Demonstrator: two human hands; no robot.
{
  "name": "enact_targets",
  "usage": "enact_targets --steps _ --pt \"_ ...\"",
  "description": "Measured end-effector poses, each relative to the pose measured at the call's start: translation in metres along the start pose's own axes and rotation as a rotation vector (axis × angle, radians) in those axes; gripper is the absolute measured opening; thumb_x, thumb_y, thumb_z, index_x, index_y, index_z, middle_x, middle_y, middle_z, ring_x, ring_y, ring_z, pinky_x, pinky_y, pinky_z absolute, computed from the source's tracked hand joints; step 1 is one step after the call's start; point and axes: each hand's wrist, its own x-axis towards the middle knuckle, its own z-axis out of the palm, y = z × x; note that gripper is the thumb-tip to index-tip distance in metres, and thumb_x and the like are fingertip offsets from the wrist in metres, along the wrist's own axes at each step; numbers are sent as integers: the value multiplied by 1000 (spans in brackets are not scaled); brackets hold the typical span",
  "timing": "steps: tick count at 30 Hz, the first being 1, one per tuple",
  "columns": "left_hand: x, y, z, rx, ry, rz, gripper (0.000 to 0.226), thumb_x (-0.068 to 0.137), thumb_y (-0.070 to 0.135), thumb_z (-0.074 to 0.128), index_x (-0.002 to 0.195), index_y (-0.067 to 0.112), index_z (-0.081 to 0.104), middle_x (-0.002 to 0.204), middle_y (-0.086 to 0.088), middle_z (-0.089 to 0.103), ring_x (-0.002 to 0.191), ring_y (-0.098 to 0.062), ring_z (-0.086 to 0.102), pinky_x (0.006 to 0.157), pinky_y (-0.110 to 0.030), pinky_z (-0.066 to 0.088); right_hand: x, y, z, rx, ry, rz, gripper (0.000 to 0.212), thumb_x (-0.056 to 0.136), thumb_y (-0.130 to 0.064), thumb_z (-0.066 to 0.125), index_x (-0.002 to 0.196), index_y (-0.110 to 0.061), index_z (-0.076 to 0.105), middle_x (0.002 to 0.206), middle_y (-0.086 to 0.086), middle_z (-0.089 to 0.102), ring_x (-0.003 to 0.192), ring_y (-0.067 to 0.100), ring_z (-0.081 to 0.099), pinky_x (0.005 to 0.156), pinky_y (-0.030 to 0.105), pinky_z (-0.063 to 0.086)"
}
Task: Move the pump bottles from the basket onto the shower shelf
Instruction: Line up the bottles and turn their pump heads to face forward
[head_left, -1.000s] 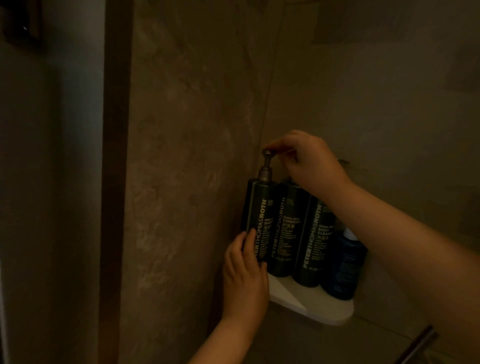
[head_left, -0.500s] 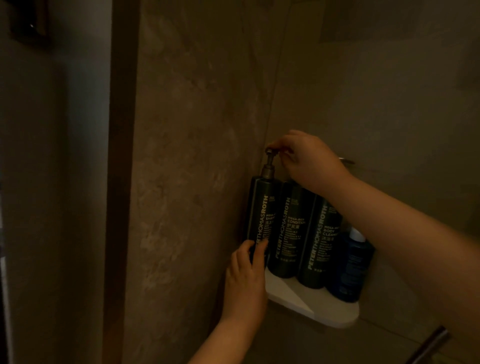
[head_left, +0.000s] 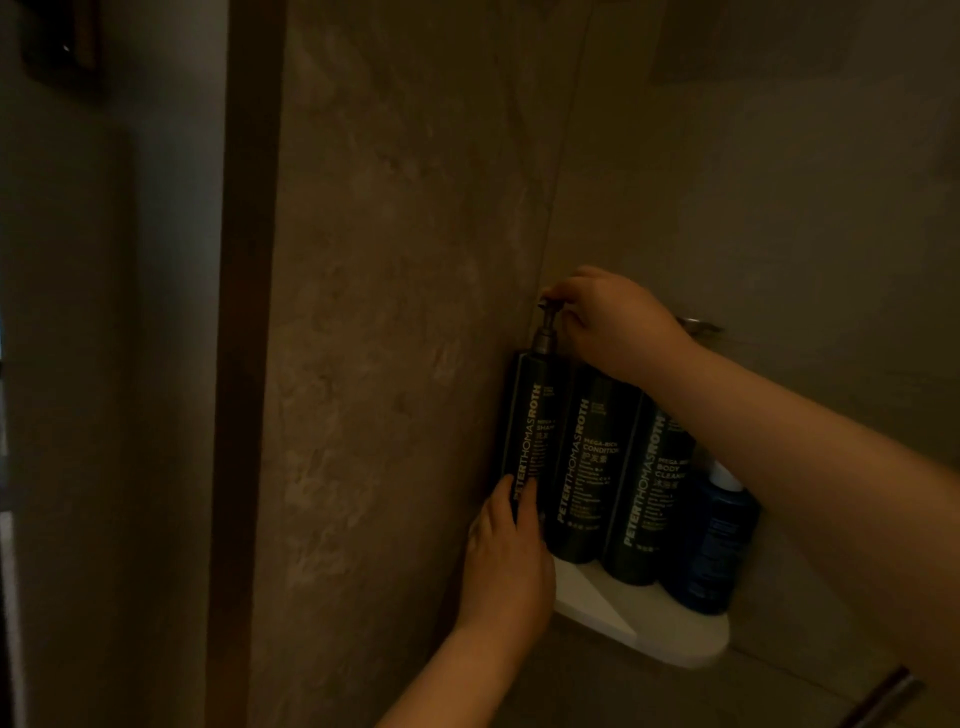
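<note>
A white corner shelf (head_left: 649, 623) is seen at about four o'clock in the dim view, fixed where two mottled stone walls (head_left: 405, 312) meet. Four bottles stand upright on it in a close row, each seemingly touching the next. At the nine o'clock end, tight against the left wall, the dark shampoo bottle (head_left: 530, 431) is placed; just beside it towards three o'clock comes the conditioner bottle (head_left: 587, 467), then the body cleanser bottle (head_left: 649, 493), and last a shorter blue bottle (head_left: 719, 540) with a pale cap. The pump head (head_left: 548, 304) of the shampoo bottle is pinched between the fingertips of the right hand (head_left: 608, 317), which is brought in from three o'clock above the row, so the tops of the conditioner and cleanser bottles are hidden behind its wrist. The left hand (head_left: 506, 561) is raised from six o'clock and laid against the lower part of the shampoo bottle, its fingers fairly straight and pointing to twelve o'clock across the label – whether the thumb is wrapped behind cannot be told in this light. A small metal fitting (head_left: 698, 326) is glimpsed on the back wall just past the right wrist, and a metal bar (head_left: 883, 696) is caught at five o'clock near the frame's corner. A dark vertical frame strip (head_left: 249, 364) runs down the view at nine o'clock.
</note>
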Motion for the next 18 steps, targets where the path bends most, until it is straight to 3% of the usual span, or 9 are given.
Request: enact_targets --steps 7,14,18 --pt "4 1 -1 -18 -11 -26 60 99 30 35 150 23 3 157 -6 -5 141 -21 15 113 -33 23 3 0 -4 -4 -35 3 43 83 -1 44 122 -10 61 115 13 58 106 32 56 84 36 46" --pt "1 3 -6 -7 -30 -18 64 99 33 37 151 23 1 157 -5 -7 143 -20 10 116 -34 15 6 7 -8 -58 -89 -36 46 83 -4 46 127 -10 57 121 15 55 115 33 47 94 40 42" --pt "-2 0 -11 -5 -11 -7 63 98 33 38 150 23 5 157 -1 -3 142 -18 12 115 -32 14 5 21 -19 -49 -25 42 43 88 -14 50 130 -9 52 129 17 51 121 34 45 98 39 40"
